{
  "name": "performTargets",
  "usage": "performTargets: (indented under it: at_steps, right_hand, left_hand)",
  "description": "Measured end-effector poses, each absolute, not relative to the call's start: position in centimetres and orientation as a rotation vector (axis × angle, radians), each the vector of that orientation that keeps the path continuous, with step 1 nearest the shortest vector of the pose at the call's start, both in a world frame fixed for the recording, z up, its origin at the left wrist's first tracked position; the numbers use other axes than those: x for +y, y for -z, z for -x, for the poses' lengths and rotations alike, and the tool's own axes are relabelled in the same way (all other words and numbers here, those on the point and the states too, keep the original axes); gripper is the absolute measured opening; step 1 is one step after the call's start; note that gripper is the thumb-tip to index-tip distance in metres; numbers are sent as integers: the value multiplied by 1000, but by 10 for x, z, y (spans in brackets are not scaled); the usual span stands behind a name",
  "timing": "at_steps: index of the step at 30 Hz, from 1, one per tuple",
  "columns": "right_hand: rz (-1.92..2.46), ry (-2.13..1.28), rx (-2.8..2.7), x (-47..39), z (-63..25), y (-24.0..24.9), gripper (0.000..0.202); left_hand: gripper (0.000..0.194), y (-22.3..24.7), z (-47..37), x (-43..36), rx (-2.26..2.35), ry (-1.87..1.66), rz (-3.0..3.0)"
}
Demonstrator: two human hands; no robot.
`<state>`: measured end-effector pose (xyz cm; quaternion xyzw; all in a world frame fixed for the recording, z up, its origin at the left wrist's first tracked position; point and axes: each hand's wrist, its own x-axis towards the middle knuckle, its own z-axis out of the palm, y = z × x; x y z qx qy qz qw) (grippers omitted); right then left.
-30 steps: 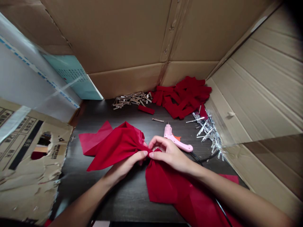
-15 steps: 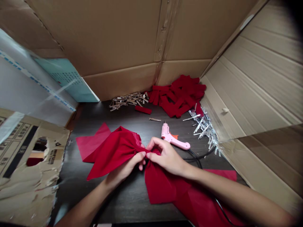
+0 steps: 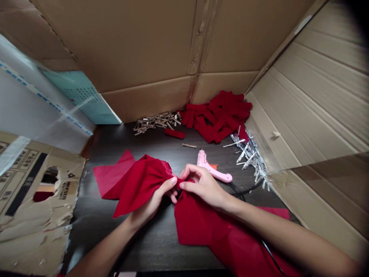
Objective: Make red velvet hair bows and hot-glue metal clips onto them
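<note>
Left hand (image 3: 152, 200): pinching, thumb uppermost, fingers curled.
Right hand (image 3: 208, 188): pinching too, just beside the left.
Forearms (image 3: 115, 238): bare, angled inward.

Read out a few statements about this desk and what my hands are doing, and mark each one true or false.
1. The left hand and the right hand both hold the gathered red fabric. True.
2. A slim metal clip lies near the nozzle of the pink plastic glue gun. True.
3. The right hand is holding the glue gun. False: the glue gun lies on the dark desk.
4. The pile of small metal clips is right of the heap of flat red strips. False: the pile is on the heap's left.
5. Shiny silver strips lie by the brown cardboard wall on the right. True.
</note>
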<state>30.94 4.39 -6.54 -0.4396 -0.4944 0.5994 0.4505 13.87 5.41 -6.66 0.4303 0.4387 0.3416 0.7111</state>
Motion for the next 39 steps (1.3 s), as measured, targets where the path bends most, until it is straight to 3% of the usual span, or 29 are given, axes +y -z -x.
performTargets:
  at_steps: [12, 30, 39]
  right_hand:
    - [908, -1727, -776, 33, -300, 72, 23]
    - [1153, -1804, -1206, 43, -315, 57, 14]
    - [1197, -1744, -1068, 37, -305, 62, 14]
  left_hand:
    - [36, 71, -139, 51, 978, -704, -995]
    - [40, 70, -135, 51, 1083, -661, -1017]
    - [35, 69, -138, 51, 1102, -617, -1036]
